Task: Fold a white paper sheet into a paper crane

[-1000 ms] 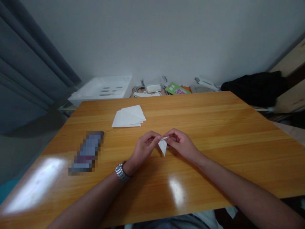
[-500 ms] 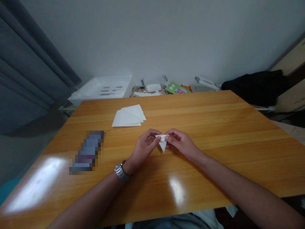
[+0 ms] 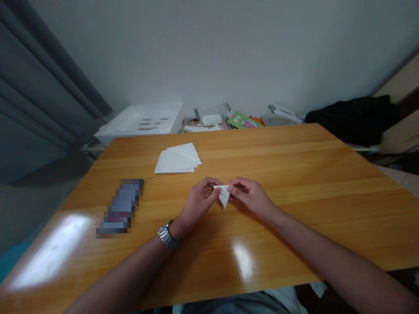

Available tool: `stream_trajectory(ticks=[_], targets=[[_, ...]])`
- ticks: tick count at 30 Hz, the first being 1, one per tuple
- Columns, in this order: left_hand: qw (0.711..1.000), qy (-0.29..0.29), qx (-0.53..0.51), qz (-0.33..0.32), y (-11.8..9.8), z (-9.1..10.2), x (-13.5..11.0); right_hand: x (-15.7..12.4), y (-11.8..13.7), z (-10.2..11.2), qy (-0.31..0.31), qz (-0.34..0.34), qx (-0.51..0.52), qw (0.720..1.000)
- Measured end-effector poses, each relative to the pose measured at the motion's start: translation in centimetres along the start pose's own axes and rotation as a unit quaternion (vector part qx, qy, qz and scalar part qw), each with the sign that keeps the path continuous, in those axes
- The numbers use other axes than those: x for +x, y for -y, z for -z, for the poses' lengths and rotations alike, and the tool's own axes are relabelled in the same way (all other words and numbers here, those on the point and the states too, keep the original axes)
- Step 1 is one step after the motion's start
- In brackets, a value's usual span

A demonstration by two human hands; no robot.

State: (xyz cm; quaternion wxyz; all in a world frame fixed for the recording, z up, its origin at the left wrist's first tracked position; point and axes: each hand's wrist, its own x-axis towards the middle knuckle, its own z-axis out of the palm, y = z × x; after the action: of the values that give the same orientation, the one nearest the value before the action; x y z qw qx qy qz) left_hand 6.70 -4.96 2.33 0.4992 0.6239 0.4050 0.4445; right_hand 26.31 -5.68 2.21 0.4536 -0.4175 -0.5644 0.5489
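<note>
Fingers of left hand and right hand pinch folded paper near two corners; uneven pull could skew creases, hard tug might tear it.

A silver watch (metal-linked) circles the left wrist.

A plain grey wall is seen across the back. The far left is covered by a blue-grey curtain, hung in folds above grey floor. White light is reflected in two patches by a glossy wooden table. Pale boards are partly shown at right.
</note>
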Motion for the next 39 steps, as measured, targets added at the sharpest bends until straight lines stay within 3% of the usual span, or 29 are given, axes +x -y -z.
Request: stream_trajectory(ticks=[8, 15, 28, 35, 39], targets=[[0.997, -0.009, 0.076, -0.020, -0.5, 0.0, -0.2, -0.3, 0.0, 0.0, 0.001, 0.041, -0.092, 0.995], [0.993, -0.011, 0.114, -0.035, -0.1, 0.0, -0.3, -0.4, 0.2, -0.1, 0.006, 0.047, -0.115, 0.992], [0.993, -0.002, 0.113, -0.033, -0.1, 0.0, -0.3, -0.4, 0.2, 0.1, 0.004, 0.071, -0.155, 0.985], [1.000, 0.000, 0.017, 0.016, 0.6, 0.1, 0.0, -0.3, 0.3, 0.6, -0.008, 0.083, -0.168, 0.982], [0.999, -0.013, 0.042, 0.004, 0.4, 0.2, 0.0, -0.1, 0.1, 0.6, -0.013, 0.074, -0.150, 0.986]])
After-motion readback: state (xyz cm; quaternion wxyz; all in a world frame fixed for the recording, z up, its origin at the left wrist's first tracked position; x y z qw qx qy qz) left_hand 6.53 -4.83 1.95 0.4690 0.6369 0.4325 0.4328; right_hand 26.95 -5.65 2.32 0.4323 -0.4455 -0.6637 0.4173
